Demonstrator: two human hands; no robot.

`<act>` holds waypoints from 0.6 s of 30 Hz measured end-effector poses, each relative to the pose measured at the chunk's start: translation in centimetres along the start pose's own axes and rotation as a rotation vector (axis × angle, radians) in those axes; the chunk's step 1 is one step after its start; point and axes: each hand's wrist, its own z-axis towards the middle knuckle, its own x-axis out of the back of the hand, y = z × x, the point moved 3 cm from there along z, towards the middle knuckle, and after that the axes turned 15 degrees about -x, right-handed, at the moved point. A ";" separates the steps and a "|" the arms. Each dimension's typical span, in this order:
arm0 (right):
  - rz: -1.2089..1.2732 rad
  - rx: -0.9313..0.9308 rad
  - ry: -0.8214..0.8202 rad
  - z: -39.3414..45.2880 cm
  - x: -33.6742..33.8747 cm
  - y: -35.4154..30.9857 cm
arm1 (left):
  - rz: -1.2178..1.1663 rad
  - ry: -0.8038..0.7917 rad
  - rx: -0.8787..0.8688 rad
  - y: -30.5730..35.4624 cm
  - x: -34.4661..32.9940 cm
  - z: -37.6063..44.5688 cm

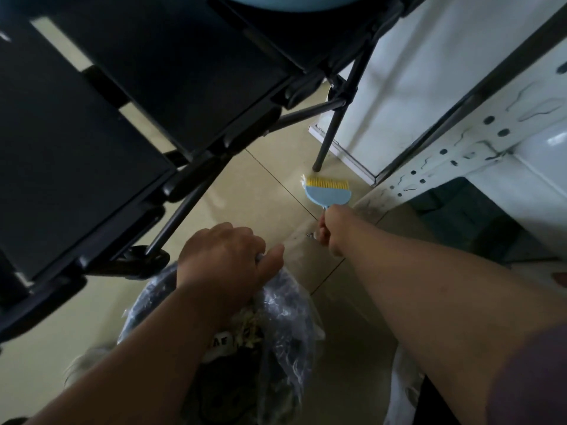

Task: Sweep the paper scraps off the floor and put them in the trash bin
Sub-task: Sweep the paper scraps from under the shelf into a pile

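Right hand: fingers curled tight around the thin handle of a small hand broom, arm stretched forward and down toward the floor. The broom has a blue head and yellow bristles; the bristles touch the pale tiled floor just beside the foot of a black chair leg.

Left hand: fingers curled downward over something at the top of the trash bin, with the thumb extended. What it grips is hidden beneath the palm; only a small grey tip shows. The forearm crosses over the bin mouth.

The bin carries a clear plastic liner and holds pale scraps. It stands on the floor beside a black folding chair. White metal shelving stands at right.
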 end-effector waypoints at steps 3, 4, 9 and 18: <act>-0.104 -0.024 -0.017 -0.8 0.4 2.1 | -0.017 -0.009 0.028 0.3 0.6 0.5; -0.122 -0.029 -0.031 -1.2 0.5 2.7 | -0.025 0.001 0.041 0.4 0.8 0.7; -0.146 -0.025 -0.084 -0.8 2.5 7.4 | 0.024 -0.002 -0.014 2.0 1.1 1.8; -0.010 -0.020 -0.099 0.1 7.7 13.7 | 0.028 -0.020 -0.193 5.2 1.2 2.4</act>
